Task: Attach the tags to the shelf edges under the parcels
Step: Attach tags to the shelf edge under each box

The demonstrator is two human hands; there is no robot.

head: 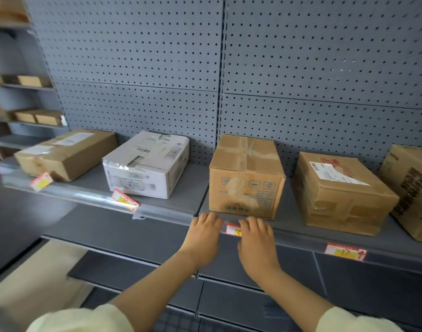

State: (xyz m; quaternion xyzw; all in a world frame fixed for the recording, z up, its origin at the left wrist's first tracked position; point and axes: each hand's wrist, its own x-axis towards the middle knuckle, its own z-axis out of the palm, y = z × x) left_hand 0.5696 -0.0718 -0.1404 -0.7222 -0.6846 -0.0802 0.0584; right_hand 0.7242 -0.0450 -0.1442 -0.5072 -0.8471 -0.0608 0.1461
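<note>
Just below the middle of the frame, both hands press on the front edge of a grey metal shelf, directly under a tall brown taped carton. The left hand lies flat with fingers extended over the clear plastic strip that runs along the edge. The right hand does the same just to its right. Between them a red-and-yellow tag shows in the strip, partly covered by the right fingers; neither hand is closed around it, both rest with fingers spread against the edge.

Three more tags sit on the same edge: one at far left under a flat brown parcel, one under a white box, and one at lower right under a brown labelled box. Grey pegboard fills the upper frame.
</note>
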